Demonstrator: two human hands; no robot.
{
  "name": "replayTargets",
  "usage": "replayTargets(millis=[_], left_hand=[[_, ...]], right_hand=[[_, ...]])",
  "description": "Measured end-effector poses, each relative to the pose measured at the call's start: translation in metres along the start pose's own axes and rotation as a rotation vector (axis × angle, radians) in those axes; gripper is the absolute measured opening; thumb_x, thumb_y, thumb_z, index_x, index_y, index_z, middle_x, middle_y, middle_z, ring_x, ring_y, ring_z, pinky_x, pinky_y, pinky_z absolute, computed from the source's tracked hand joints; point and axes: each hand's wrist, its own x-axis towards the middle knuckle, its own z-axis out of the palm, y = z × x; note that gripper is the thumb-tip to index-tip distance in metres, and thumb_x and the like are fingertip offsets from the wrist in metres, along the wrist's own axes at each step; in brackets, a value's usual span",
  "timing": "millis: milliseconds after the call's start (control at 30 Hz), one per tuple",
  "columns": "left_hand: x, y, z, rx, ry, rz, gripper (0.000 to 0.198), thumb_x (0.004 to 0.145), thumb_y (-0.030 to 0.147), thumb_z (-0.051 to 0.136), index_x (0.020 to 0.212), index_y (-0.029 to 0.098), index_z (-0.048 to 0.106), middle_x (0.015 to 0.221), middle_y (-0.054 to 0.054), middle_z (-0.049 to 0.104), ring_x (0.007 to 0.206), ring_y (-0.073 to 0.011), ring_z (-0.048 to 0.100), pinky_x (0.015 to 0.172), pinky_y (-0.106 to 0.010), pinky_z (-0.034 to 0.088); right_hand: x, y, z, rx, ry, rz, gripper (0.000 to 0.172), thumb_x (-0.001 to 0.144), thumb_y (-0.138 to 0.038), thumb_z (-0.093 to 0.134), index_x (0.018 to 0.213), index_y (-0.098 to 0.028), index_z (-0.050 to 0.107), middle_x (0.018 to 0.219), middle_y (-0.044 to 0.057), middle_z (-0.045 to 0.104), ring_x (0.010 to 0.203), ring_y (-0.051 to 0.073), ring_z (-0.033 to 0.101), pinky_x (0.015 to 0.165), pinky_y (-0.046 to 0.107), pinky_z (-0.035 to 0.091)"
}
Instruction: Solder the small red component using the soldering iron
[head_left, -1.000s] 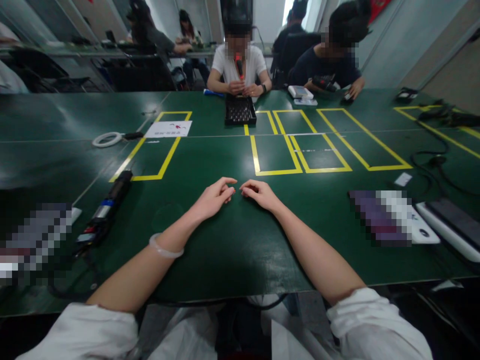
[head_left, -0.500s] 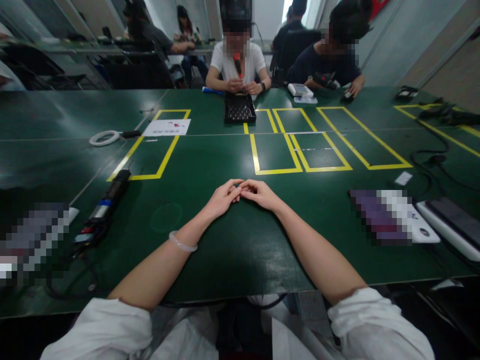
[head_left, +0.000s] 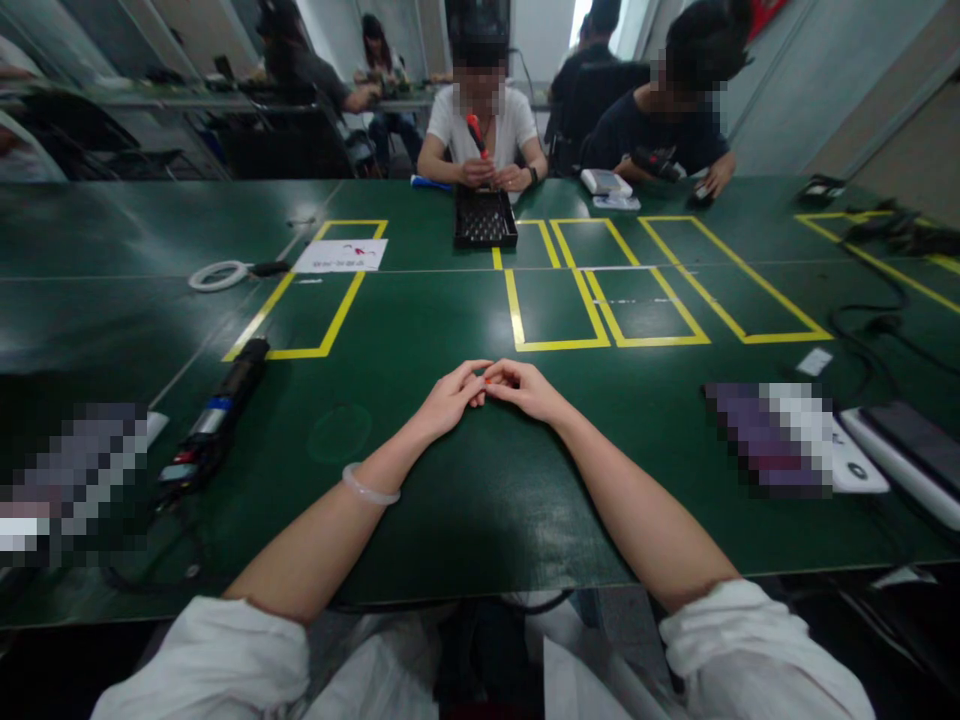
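Fingers of the left hand [head_left: 452, 398] and right hand [head_left: 529, 388] are bent inward, tips brought together, only a narrow gap left inside each curl. An orange-red speck [head_left: 488, 381] is seen where the tips meet; whether it's a nail or a small part being pinched can't be told, so the grip is unclear on both. Both hands are held at the near middle of the green table [head_left: 480, 530]; contact with its surface can't be confirmed. A pale bracelet [head_left: 369, 489] is worn on the left forearm; white sleeves [head_left: 225, 650] are rolled up. Beyond the hands, yellow tape outlines [head_left: 562, 347] are laid, more of them toward the right. The left-hand outline is partly covered by a white sheet [head_left: 341, 257]. Left of the bracelet, a black tool with a blue band [head_left: 210, 418] is laid aslant; a white cable coil [head_left: 214, 289] is placed farther back. Pixelated items [head_left: 772, 440] are set out at both sides. Across the table, a black tray [head_left: 485, 241] is placed before a white-shirted co-worker [head_left: 442, 122], by whom a red-and-black tool [head_left: 477, 136] is held, tilted.
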Motion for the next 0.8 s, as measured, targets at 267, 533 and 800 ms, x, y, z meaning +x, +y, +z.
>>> replayTargets(millis=[267, 533, 800], left_hand=[[0.0005, 0.0014, 0.0010, -0.156, 0.077, -0.052, 0.041, 0.091, 0.042, 0.048, 0.118, 0.012, 0.056, 0.072, -0.002, 0.062, 0.064, -0.0124, 0.057, 0.064, -0.026, 0.046], [0.0008, 0.0006, 0.0005, -0.172, 0.127, -0.099, 0.033, 0.088, 0.046, 0.052, 0.095, 0.014, 0.059, 0.076, -0.004, 0.064, 0.066, -0.0133, 0.060, 0.064, -0.027, 0.048], [-0.0011, 0.0000, 0.0014, -0.146, 0.078, -0.070, 0.031, 0.080, 0.039, 0.065, 0.097, 0.014, 0.058, 0.077, -0.002, 0.062, 0.070, -0.0122, 0.059, 0.069, -0.026, 0.047]], right_hand=[[0.0011, 0.0053, -0.0032, -0.054, 0.120, -0.014, 0.025, 0.081, -0.036, 0.068, 0.096, -0.018, 0.058, 0.083, 0.000, 0.062, 0.067, 0.011, 0.054, 0.063, 0.025, 0.044], [0.0020, 0.0090, -0.0035, -0.065, 0.150, -0.029, 0.022, 0.082, -0.033, 0.065, 0.096, -0.019, 0.054, 0.082, -0.001, 0.057, 0.064, 0.010, 0.052, 0.061, 0.025, 0.043], [0.0009, 0.0074, -0.0008, -0.094, 0.150, -0.036, 0.029, 0.079, -0.031, 0.067, 0.101, -0.020, 0.052, 0.083, -0.001, 0.057, 0.063, 0.009, 0.051, 0.059, 0.024, 0.041]])
